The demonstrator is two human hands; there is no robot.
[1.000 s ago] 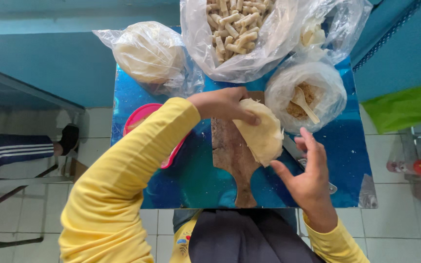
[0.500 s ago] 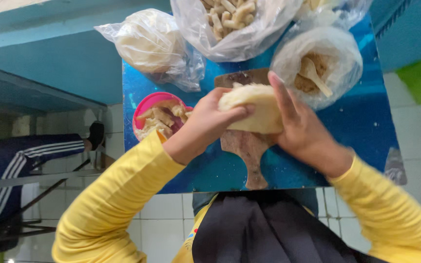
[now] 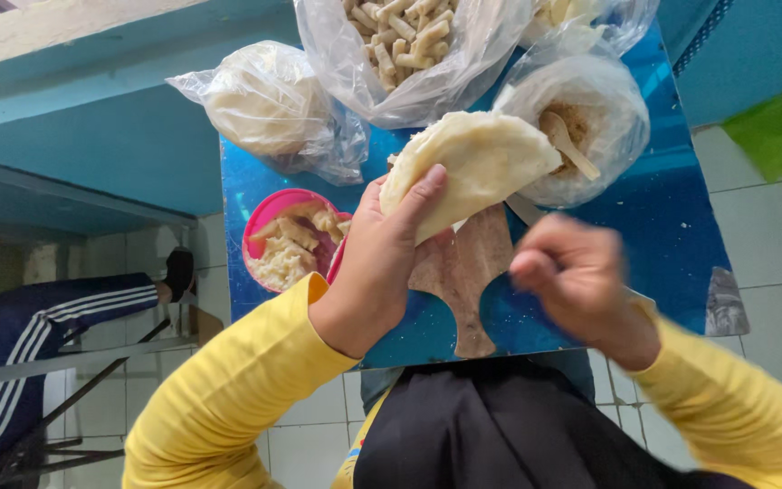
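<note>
1. Left hand grips the folded dough above the wooden board.
2. Right hand, at four o'clock of it, is loosely curled, empty.
3. Pink bowl lies at nine o'clock; bags crowd twelve o'clock on the blue table.

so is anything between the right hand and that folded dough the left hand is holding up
Nothing visible. The left hand holds the folded dough above the wooden board. The right hand, blurred, is just below and to the side of it, apart from it, with only open space between them.
</note>
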